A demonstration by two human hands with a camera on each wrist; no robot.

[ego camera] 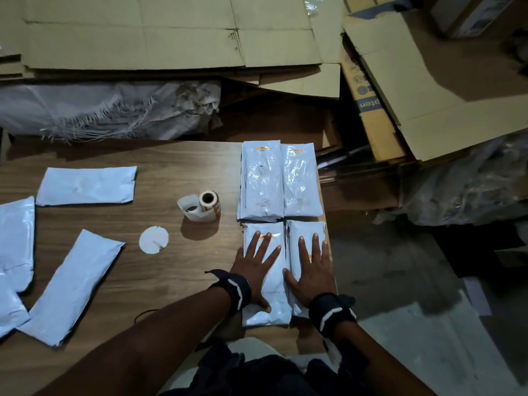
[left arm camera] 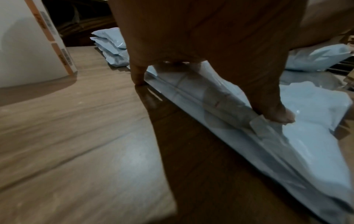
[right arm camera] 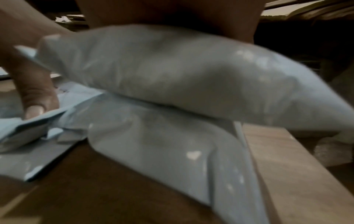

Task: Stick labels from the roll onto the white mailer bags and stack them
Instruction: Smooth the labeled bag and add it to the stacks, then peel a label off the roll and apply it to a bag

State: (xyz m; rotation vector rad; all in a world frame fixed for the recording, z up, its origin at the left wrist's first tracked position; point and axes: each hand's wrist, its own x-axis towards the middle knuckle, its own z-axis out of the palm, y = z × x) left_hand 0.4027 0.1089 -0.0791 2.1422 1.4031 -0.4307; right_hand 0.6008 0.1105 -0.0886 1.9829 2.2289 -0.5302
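Note:
Four piles of white mailer bags lie at the table's right end. My left hand (ego camera: 258, 262) presses flat, fingers spread, on the near left pile (ego camera: 268, 312). My right hand (ego camera: 310, 267) lies flat on the near right pile (ego camera: 305, 228). Behind them sit two more labelled piles (ego camera: 261, 181) (ego camera: 300, 181). The label roll (ego camera: 207, 204) stands mid-table with its liner curling out. In the left wrist view my fingertips (left arm camera: 281, 116) push on the bag (left arm camera: 310, 144). In the right wrist view the thumb (right arm camera: 36, 98) rests beside puffed bags (right arm camera: 172, 72).
Loose mailer bags (ego camera: 85, 185) (ego camera: 71, 287) lie at the table's left, with a round white liner disc (ego camera: 153, 240) near the middle. Flattened cardboard (ego camera: 171, 32) and boxes (ego camera: 414, 95) lie beyond. The table edge (ego camera: 333, 267) runs just right of my right hand.

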